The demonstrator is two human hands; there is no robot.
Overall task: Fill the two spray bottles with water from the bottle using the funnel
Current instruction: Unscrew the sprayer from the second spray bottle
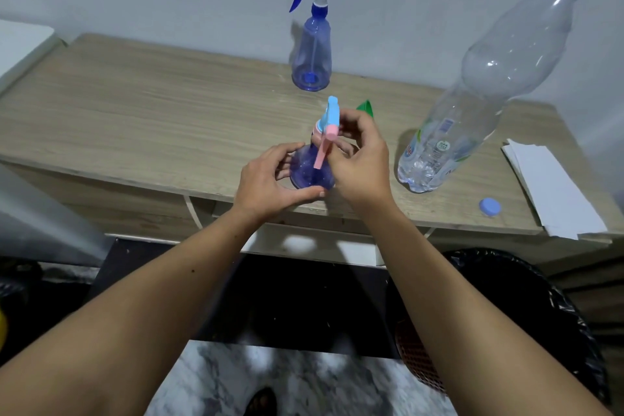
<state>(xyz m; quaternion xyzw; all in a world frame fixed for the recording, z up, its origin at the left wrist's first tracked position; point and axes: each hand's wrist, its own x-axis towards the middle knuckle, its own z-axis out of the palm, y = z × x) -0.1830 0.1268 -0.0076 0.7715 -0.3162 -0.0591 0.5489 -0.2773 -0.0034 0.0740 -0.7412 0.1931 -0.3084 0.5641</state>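
A purple spray bottle [305,172] with a pink and light-blue spray head [328,127] stands near the table's front edge. My left hand [270,179] wraps around its base. My right hand [361,159] grips the neck just under the spray head. A second spray bottle [312,54], blue with a white and blue trigger head, stands upright at the back of the table. The large clear water bottle [472,94] stands at the right, open-topped, with little water in it. Only a green tip of the funnel [366,108] shows behind my right hand.
A blue bottle cap [490,206] lies near the front edge of the wooden table [135,118]. White paper sheets [557,192] lie at the far right. A black-lined bin [526,314] stands on the floor below right. A wall runs behind the table.
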